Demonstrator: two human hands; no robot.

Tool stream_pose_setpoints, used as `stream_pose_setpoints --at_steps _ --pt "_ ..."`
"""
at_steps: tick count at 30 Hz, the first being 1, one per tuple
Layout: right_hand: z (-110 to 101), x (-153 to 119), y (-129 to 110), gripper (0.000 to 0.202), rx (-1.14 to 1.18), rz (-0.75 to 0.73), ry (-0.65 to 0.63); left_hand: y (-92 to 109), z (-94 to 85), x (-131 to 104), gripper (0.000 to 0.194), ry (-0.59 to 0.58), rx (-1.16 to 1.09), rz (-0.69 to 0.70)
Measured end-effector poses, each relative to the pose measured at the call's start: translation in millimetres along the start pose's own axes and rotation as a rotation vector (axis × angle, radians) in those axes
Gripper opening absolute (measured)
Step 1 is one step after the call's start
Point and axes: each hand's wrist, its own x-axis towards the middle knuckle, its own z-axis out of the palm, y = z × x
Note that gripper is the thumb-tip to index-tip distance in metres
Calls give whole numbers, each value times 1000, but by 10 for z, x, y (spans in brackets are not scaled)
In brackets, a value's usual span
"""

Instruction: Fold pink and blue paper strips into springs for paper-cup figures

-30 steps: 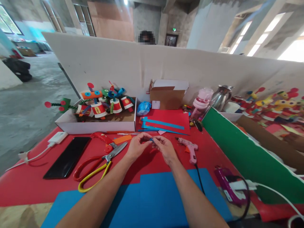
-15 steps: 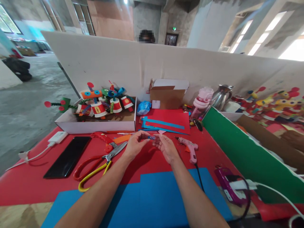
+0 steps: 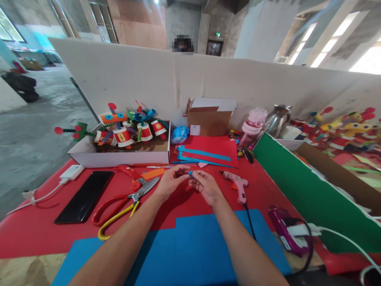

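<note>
Over the middle of the table, a small blue folded paper spring [image 3: 191,173] is squeezed between the fingertips of both my hands. My right hand [image 3: 207,187] pinches it with thumb and fingers. My left hand [image 3: 172,182] is curled in from the other side, its thumb and fingertips at the spring's left end. Part of the spring is hidden by the fingers. Left of my hands lie large scissors [image 3: 137,196] with red and yellow handles. A pink glue gun [image 3: 238,184] rests to the right.
Paper-cup figures [image 3: 123,137] with springy limbs fill a white box [image 3: 125,159] at back left. Red and blue paper strips [image 3: 205,153] lie beyond my hands. A phone [image 3: 85,196], blue sheets [image 3: 190,250], a purple power bank [image 3: 288,232] and a green-sided box [image 3: 297,194] surround the work area.
The paper spring was stretched out between my hands and is now pressed shorter. My right hand has moved slightly left, closer to my left hand.
</note>
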Motion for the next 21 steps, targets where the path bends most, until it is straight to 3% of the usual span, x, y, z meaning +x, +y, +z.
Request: stream_pose_setpoints --at_steps 8,21 --pt "27 -8 13 30 37 46 -41 1 17 -8 28 -2 -57 -53" --pt "100 -42 34 36 -7 50 -59 -78 82 3 25 54 -472 -92"
